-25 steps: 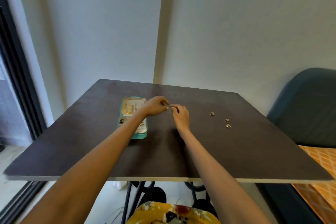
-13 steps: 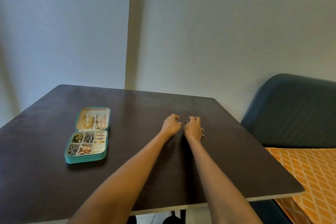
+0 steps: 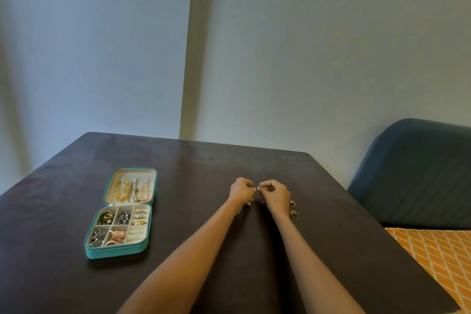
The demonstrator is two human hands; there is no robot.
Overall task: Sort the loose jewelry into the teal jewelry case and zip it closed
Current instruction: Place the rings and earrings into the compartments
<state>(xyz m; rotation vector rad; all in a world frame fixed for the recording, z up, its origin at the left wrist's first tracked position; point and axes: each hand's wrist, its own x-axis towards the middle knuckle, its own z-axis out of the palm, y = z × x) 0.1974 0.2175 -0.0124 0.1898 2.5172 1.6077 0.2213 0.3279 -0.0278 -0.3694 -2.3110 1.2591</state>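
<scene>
The teal jewelry case [image 3: 116,252] lies open on the left of the dark table [image 3: 204,160], its lid holding gold chains and its tray compartments holding earrings and rings. My left hand [image 3: 240,192] and my right hand [image 3: 275,194] sit side by side right of the case, fingers curled, fingertips meeting over a small ring [image 3: 259,188] that they pinch between them. Two gold rings [image 3: 293,209] lie loose on the table just right of my right wrist.
A dark blue sofa back [image 3: 418,173] stands past the table's right edge, with an orange patterned cushion [image 3: 438,260] below it. Walls close off the far side of the table.
My hands moved right, away from the case and over to the loose rings, and the view swung with them. One of the three loose rings is now off the table, pinched between my fingertips.
</scene>
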